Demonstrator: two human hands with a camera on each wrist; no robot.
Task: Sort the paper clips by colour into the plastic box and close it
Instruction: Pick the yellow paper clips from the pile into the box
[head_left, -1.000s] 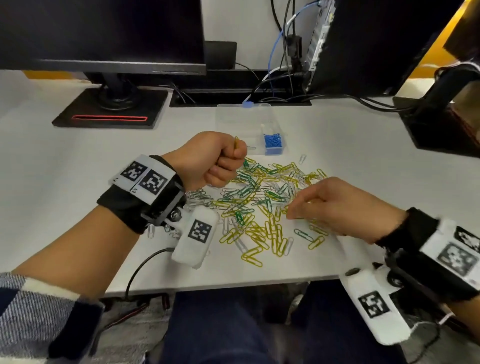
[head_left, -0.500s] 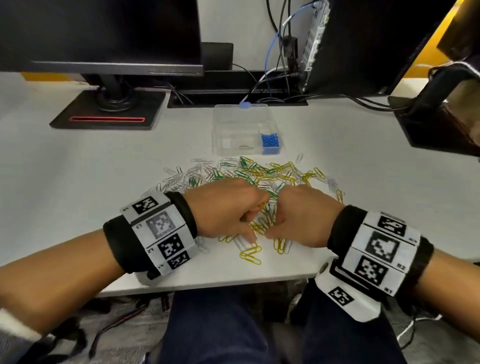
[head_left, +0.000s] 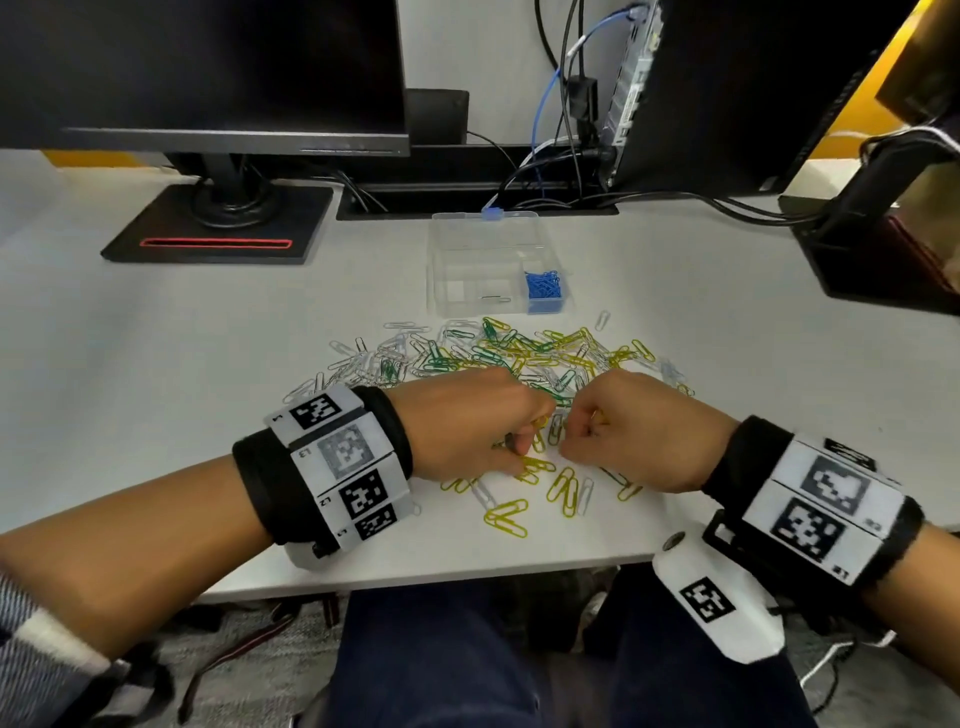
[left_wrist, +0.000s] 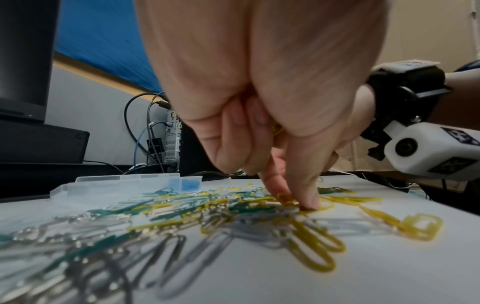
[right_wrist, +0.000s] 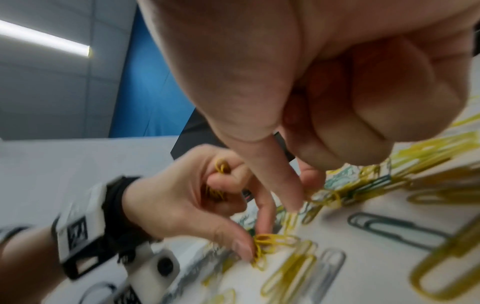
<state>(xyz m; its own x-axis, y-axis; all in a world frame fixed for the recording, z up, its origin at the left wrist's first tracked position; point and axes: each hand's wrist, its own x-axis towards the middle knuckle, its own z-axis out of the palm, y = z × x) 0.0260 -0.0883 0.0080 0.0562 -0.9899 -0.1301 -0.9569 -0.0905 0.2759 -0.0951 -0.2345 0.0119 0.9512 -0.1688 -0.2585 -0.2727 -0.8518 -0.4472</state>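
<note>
Fingers of the left hand (head_left: 470, 423) pinch yellow clips (right_wrist: 262, 241) near the desk's (head_left: 156, 364) front edge, right hand (head_left: 631, 428) curled over another — tangled neighbours could drag off.

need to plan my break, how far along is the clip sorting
Early. Done: only the blue clips sit in one compartment of the open plastic box. In hand: the left hand holds a bunch of yellow clips and pinches another off the desk; the right hand picks at yellow ones too. Left: the mixed pile of yellow, green and silver clips, then closing the box.
</note>
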